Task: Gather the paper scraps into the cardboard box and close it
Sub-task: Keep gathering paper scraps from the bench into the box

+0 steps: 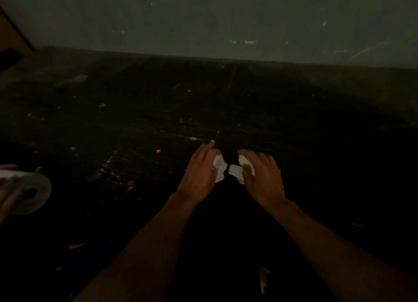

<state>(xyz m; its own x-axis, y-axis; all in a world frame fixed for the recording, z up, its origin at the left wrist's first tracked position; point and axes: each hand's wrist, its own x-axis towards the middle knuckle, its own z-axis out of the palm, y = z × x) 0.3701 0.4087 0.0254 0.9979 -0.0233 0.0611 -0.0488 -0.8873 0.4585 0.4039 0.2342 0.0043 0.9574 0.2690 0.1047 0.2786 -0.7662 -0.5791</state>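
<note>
No writing, label, brand or number can be read anywhere in this dim view. The white paper scraps [219, 169] near the middle look blank. The roll [39, 187] at the near left is too dark and blurred to show print.

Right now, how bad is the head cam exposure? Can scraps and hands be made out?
Head view: heavily underexposed, floor nearly black. Head view: only the white paper between left hand and right hand reads bright. Head view: a loose scrap is a faint smudge with soft edges, and finger grip detail is lost in the dark.

Very dim, murky — soft blur
</note>
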